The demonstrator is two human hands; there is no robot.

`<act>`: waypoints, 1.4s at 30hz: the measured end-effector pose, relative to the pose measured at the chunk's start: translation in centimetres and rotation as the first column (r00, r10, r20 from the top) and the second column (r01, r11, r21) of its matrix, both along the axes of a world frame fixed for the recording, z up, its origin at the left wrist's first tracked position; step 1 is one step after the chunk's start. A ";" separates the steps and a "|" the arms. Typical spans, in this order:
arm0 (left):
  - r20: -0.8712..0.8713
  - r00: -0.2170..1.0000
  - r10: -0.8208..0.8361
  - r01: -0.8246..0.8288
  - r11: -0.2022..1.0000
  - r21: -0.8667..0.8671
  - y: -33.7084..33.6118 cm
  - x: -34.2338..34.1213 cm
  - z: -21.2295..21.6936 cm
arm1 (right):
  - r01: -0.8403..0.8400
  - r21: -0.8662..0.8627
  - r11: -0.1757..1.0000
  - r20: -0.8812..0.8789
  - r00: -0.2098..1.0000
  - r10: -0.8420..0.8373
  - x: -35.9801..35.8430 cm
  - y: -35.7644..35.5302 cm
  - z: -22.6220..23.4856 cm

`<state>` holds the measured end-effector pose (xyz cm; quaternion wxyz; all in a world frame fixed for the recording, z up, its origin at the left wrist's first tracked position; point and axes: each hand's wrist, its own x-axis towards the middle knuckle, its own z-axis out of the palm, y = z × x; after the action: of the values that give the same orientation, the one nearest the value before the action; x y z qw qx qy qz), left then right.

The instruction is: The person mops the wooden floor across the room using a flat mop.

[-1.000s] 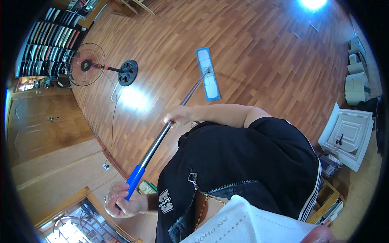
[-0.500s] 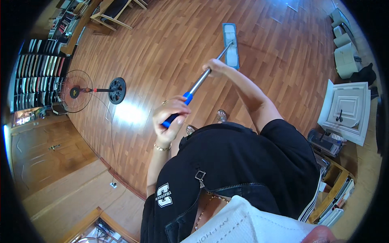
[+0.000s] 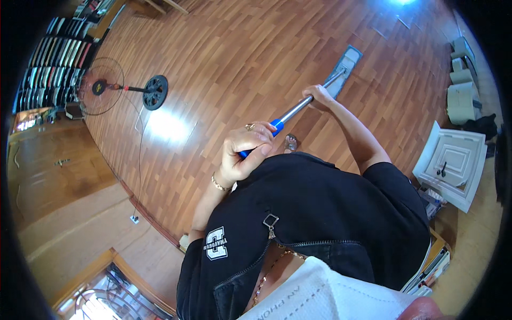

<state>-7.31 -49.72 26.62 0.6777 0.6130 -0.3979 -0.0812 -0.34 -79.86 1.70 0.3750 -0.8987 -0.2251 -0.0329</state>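
Observation:
I hold a flat mop with both hands. My left hand (image 3: pixel 245 152), with a ring and a bracelet, is closed around the blue grip (image 3: pixel 274 127) at the top of the pole. Farther down, my right hand (image 3: pixel 320 96) grips the silver metal shaft (image 3: pixel 294 111). The pole slants away to the upper right, where the pale rectangular mop head (image 3: pixel 345 68) lies flat on the wooden plank floor (image 3: pixel 240 58). My sandalled foot (image 3: pixel 290 143) shows just under the pole. My black top fills the lower middle of the view.
A pedestal fan (image 3: pixel 98 88) with a round black base (image 3: pixel 154 92) and a trailing cord stands at the left. Dark shelving (image 3: pixel 58 58) lines the far left wall. A white panelled door piece (image 3: pixel 450 165) leans at the right, with pale seats (image 3: pixel 461 96) behind it.
The mop head has slid from the middle of the floor to the upper right. My left hand has come up from low at the left to the centre, still on the blue grip.

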 end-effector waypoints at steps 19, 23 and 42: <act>0.318 0.803 0.505 -0.497 0.860 -0.110 15.6 -21.7 16.6 | -0.679 0.249 0.690 -0.071 0.698 0.712 -13.0 31.3 12.6; 0.429 0.801 0.418 -0.456 0.890 -0.017 16.6 -21.6 18.3 | -0.752 0.287 0.593 -0.035 0.610 0.791 -13.7 34.1 13.0; 0.220 0.932 0.287 -0.347 0.881 0.323 2.9 -7.9 -4.7 | -0.463 0.054 0.885 0.718 0.634 0.288 -18.8 12.8 41.4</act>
<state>-15.25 -46.80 21.91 0.5238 0.7870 -0.3256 0.0117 -19.15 -67.08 43.11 0.3643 -0.7021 -0.5261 -0.3124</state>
